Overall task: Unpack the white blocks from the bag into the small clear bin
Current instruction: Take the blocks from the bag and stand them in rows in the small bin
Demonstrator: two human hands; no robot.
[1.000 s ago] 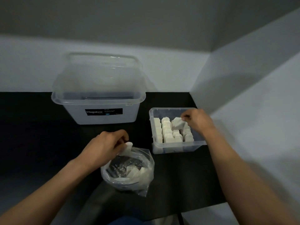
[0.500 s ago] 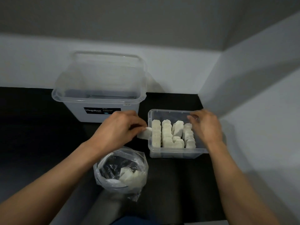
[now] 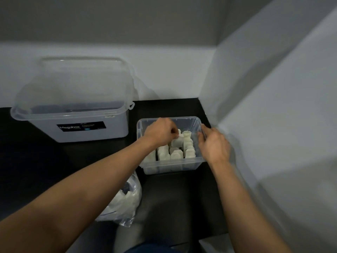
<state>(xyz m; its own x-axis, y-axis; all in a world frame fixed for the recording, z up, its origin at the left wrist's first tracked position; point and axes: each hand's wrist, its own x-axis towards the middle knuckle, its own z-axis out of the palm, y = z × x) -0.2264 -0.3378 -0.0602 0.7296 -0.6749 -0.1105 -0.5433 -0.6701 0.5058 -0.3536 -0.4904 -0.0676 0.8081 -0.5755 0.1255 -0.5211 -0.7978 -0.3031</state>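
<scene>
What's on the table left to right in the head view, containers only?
Large lidded Megabox bin → plastic bag of white blocks → small clear bin, both hands at it.

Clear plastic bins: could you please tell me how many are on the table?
2: the large lidded bin at the back left, and the small clear bin of white blocks beside it, by the wall.

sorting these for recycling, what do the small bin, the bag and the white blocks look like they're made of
Small clear bin: rigid see-through plastic, slightly frosted; the blocks show through its wall.
Bag: thin clear plastic film, glossy and crumpled, with creases catching light.
White blocks: matte white, soft-edged, perhaps foam or a waxy solid; the view cannot settle which.
</scene>
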